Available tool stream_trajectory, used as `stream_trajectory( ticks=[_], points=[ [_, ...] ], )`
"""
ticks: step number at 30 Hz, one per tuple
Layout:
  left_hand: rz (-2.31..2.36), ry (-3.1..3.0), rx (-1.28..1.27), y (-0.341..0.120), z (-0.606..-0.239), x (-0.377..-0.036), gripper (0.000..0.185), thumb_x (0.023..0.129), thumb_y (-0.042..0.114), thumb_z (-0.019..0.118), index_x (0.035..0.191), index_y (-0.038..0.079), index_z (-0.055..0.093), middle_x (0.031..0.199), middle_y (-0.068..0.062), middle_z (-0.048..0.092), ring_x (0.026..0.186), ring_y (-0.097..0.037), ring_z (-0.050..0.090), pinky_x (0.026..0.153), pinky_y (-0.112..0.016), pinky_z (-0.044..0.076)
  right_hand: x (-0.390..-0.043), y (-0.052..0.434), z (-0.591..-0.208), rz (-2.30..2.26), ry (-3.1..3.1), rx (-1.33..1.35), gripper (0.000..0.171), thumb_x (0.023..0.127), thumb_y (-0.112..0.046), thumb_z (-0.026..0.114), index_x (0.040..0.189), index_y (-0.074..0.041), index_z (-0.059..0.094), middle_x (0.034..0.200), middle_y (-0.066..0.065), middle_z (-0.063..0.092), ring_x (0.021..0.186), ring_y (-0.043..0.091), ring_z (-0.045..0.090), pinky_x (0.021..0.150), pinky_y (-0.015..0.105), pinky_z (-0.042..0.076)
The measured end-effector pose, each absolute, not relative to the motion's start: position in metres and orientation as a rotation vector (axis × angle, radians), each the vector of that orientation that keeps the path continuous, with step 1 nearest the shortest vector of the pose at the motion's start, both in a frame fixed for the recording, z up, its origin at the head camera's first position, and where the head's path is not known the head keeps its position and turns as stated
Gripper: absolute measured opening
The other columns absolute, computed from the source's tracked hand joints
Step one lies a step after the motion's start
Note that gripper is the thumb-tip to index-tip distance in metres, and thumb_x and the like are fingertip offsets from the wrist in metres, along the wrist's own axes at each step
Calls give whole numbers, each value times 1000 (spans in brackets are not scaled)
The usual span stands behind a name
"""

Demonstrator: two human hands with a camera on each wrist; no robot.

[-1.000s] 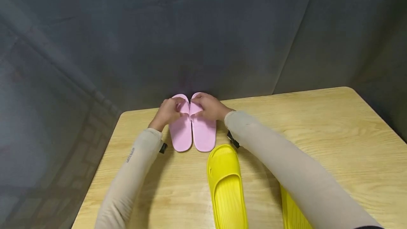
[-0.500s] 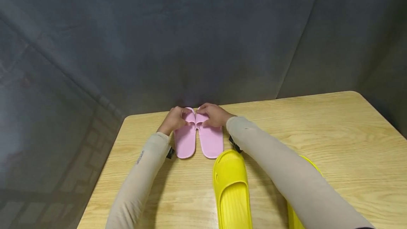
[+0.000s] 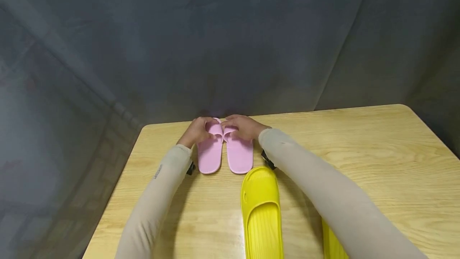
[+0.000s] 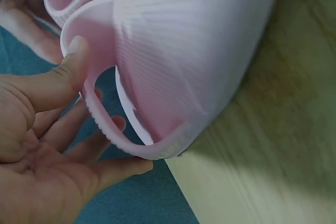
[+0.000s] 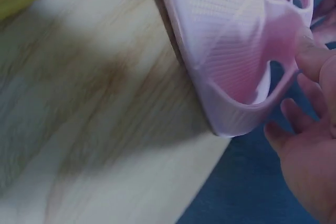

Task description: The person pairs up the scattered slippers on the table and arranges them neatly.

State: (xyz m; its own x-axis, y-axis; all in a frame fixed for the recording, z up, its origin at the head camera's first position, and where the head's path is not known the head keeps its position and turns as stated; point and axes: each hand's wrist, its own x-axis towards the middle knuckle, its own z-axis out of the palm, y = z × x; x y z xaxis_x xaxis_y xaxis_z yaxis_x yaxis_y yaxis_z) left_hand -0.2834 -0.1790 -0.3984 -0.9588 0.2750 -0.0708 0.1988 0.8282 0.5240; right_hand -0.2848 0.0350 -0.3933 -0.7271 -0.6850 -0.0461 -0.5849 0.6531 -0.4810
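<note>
Two pink slippers lie side by side at the table's far edge, toes away from me, a narrow gap between their heels. My left hand point(image 3: 197, 132) holds the strap of the left pink slipper point(image 3: 210, 157). In the left wrist view its thumb point(image 4: 73, 66) lies on the strap's inner side, the other fingers outside. My right hand point(image 3: 246, 128) holds the right pink slipper point(image 3: 240, 157) by its strap. The right wrist view shows that thumb point(image 5: 310, 56) on the strap, with fingers around the outside. Both hands partly cover the toe ends.
A yellow slipper point(image 3: 264, 227) lies just in front of the right pink one. Another yellow slipper point(image 3: 332, 243) is mostly hidden under my right forearm. The wooden table point(image 3: 377, 151) ends at a dark fabric wall point(image 3: 230, 43) behind it.
The heels of the pink slippers have moved slightly apart, while the straps stay close together. Both hands keep their hold. The head view has shifted a little.
</note>
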Motion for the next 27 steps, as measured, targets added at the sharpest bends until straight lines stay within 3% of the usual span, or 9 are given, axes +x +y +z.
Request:
stream_trajectory(
  ticks=[4, 8, 14, 18, 22, 27],
  points=[
    [794, 2822, 405, -181, -398, -290, 52, 78, 2, 81, 127, 10, 67, 133, -15, 64, 116, -26, 58, 108, -42, 45, -278, 38, -384, -698, 2660, -1058, 57, 97, -18, 64, 150, -11, 45, 160, 18, 34, 150, 34, 29, 125, 48, 21],
    [839, 2777, 463, -186, -401, -293, 49, 83, 12, 81, 129, 9, 65, 135, -16, 63, 126, -30, 56, 114, -43, 41, -258, 47, -374, -780, 2620, -1148, 54, 100, -20, 60, 150, -9, 44, 159, 17, 36, 151, 35, 27, 125, 51, 20],
    [948, 2821, 406, -191, -384, -283, 61, 77, 23, 87, 131, 7, 63, 138, -16, 60, 135, -34, 50, 117, -47, 36, -213, 79, -349, -421, 2536, -1310, 55, 100, -22, 58, 153, -20, 42, 164, 1, 31, 155, 29, 19, 125, 49, 19],
    [935, 2925, 440, -180, -366, -259, 55, 79, 16, 84, 130, 7, 64, 139, -15, 60, 136, -35, 50, 117, -49, 36, -188, 104, -341, -296, 2541, -1328, 57, 99, -30, 60, 153, -24, 40, 164, 1, 29, 155, 29, 19, 124, 49, 22],
    [929, 3001, 654, -160, -363, -219, 47, 80, 10, 82, 124, 9, 67, 131, -11, 66, 128, -32, 58, 113, -51, 39, -167, 126, -342, -304, 2569, -1286, 58, 99, -34, 60, 153, -26, 39, 163, 3, 31, 153, 32, 23, 122, 54, 26],
    [845, 2978, 909, -138, -367, -167, 42, 81, 15, 82, 121, 12, 68, 123, -3, 70, 120, -25, 62, 107, -46, 45, -145, 149, -340, -346, 2590, -1200, 57, 100, -36, 58, 153, -29, 40, 162, 1, 34, 152, 32, 27, 120, 56, 28]
  ],
)
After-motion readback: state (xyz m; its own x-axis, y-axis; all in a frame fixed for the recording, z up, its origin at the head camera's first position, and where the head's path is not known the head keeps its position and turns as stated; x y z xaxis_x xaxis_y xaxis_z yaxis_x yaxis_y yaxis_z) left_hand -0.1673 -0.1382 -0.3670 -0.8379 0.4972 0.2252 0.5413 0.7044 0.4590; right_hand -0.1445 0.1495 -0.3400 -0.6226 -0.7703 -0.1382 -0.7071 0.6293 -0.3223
